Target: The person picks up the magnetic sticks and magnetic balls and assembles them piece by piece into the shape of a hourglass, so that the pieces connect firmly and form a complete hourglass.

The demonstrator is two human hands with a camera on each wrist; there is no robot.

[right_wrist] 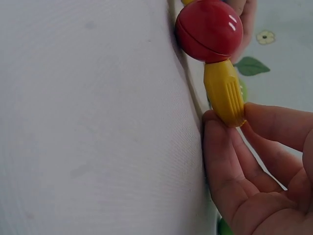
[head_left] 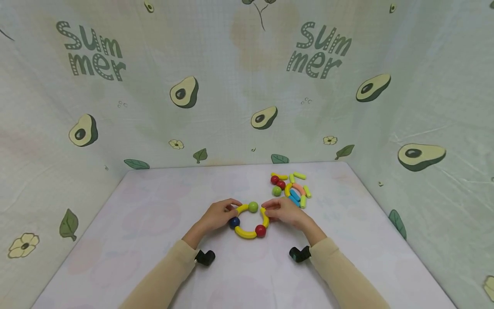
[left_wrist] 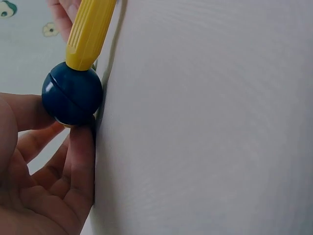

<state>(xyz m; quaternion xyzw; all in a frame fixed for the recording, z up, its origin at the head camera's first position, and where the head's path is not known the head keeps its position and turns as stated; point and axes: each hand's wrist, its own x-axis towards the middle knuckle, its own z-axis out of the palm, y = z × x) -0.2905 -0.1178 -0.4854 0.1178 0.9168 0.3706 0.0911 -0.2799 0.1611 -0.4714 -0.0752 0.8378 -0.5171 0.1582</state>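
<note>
Curved yellow rods and coloured balls form a nearly closed ring on the table, with a gap between the green ball (head_left: 253, 207) and the right yellow rod (head_left: 266, 218). My left hand (head_left: 219, 214) pinches the upper-left yellow rod (head_left: 242, 209) close to the blue ball (left_wrist: 72, 93); the fingers hide part of that rod. On the other side, my right hand (head_left: 285, 211) pinches the right yellow rod (right_wrist: 225, 93) near its free end. This rod's other end touches the red ball (right_wrist: 209, 30). The bottom yellow rod (head_left: 245, 233) joins the red and blue balls.
Behind my right hand lie loose pieces: red balls (head_left: 281, 185), another green ball (head_left: 276, 191), blue sticks (head_left: 294, 198), a pink curved rod (head_left: 299, 188) and several light-green sticks (head_left: 299, 175). A printed cloth (head_left: 231, 141) hangs behind the table (head_left: 154, 231).
</note>
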